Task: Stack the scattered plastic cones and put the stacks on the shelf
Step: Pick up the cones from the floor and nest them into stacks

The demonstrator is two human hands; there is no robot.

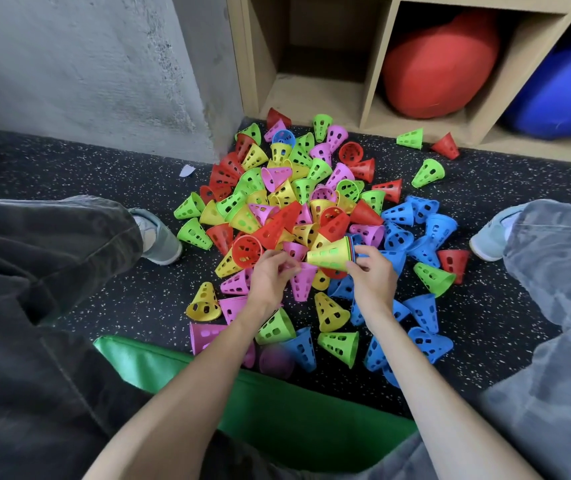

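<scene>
Cone stack [331, 254] sideways in right hand [372, 277] grip, rims gripward.

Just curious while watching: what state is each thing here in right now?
Left hand: pinching a pink cone.
Right hand: gripping a small stack, yellow outermost.
Pile: loose, unstacked.
Left cubby: no cones in it.
Red ball: shelved.
Blue ball: shelved.

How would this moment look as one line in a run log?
right hand: holds cone stack | left hand: picking pink cone | shelf: no stacks
</scene>
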